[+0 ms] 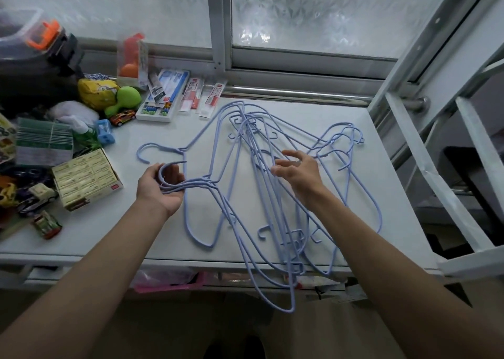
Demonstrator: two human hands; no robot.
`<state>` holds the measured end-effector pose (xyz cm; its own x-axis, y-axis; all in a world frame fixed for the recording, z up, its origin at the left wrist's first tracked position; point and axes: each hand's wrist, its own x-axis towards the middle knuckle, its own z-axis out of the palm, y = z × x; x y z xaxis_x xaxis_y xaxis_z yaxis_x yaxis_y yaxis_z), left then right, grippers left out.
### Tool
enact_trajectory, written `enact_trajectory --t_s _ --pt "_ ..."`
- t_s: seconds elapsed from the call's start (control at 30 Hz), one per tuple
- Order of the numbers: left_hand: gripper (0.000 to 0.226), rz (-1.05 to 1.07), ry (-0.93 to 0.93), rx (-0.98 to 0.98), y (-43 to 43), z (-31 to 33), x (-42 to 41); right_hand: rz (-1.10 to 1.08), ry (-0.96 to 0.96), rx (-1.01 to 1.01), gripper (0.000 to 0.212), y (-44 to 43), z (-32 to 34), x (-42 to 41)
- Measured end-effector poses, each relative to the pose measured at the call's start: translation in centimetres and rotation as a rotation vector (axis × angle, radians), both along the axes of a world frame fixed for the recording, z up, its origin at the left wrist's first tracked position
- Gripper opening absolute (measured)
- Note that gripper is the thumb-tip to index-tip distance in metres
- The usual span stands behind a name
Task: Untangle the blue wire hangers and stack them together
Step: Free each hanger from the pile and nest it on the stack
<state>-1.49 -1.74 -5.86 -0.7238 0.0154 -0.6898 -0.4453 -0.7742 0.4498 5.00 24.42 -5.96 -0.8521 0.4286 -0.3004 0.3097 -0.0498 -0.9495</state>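
Plainly, we are midway through the sorting. Our left hand (163,187) lies palm up near the front left of the white table (152,230), its fingers curled around the hooks (171,164) of a few hangers that already sit together, their frames trailing off to the right. Our right hand (298,172) hovers over the main tangle of blue hangers (253,140) with fingers spread and loose, grasping nothing; whether the fingertips touch a wire we cannot tell. The tangle sprawls across the middle of the table, its lowest loops hanging past the front edge, and another bunch of hooks (351,132) points toward the right rear. One hanger lies beside the held bundle with its hook (141,151) pointing left, just above our left hand. We judge that the next move calls for the right hand to pick a single wire that lies on top, follow it to its hook and lift it clear without dragging its neighbours, since the small side hooks will likely snag. The cardboard box (86,177) and the toys at the left leave little spare room there.
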Motion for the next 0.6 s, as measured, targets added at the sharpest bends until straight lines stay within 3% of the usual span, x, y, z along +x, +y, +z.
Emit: enact_trajectory --t_s 0.1,0.33,0.5,0.6 --pt "0.027 -0.011 -0.019 -0.015 0.0 0.2 -0.1 -0.093 -0.015 -0.072 0.050 -0.9 0.4 -0.7" --pt "0.029 -0.060 -0.068 -0.097 -0.2 0.4 0.1 -0.121 0.099 0.016 0.036 -2.1 1.6 -3.7" --pt "0.033 -0.004 -0.082 -0.056 -0.2 0.5 0.2 -0.168 0.116 -0.001 0.032 -3.4 1.3 -6.2" --pt "0.036 0.033 -0.082 0.001 -0.4 0.3 0.2 -0.151 0.107 0.107 0.029 -4.4 0.8 -6.3"
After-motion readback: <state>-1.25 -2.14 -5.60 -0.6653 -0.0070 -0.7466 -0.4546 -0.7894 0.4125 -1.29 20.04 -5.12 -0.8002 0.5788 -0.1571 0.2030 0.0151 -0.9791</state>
